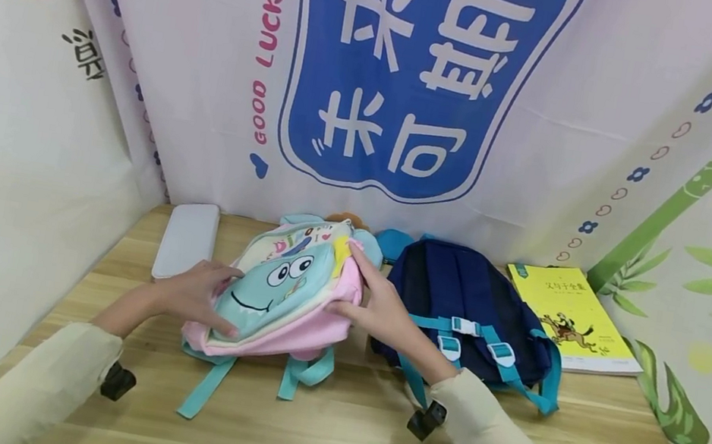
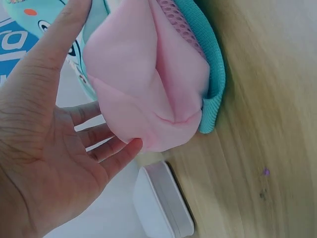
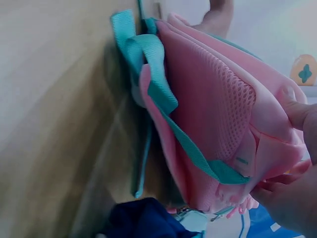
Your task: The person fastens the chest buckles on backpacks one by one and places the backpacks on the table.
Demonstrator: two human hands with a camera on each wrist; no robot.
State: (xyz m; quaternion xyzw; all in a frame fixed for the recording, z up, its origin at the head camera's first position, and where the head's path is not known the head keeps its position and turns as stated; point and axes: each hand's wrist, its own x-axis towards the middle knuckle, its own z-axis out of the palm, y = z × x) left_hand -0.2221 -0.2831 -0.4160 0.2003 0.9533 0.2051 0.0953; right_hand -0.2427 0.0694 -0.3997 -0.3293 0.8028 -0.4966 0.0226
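Note:
A small pink and mint backpack [image 1: 271, 300] with a cartoon face on its front pocket lies tilted on the wooden table, front facing up. My left hand [image 1: 196, 294] holds its left end, thumb on the front pocket and fingertips against the pink side [image 2: 148, 79]. At the opposite end my right hand [image 1: 381, 306] grips the pink side near the top, thumb and fingers spread around the fabric. Teal straps [image 3: 153, 64] hang from the back panel onto the table. The backpack's back is mostly hidden in the head view.
A navy backpack [image 1: 449, 290] with teal straps and white buckles lies just right of the pink one. Beyond it is a yellow book [image 1: 570, 315]. A white rounded case [image 1: 187, 239] sits at the back left. Printed cloth [image 1: 212, 78] hangs behind the table.

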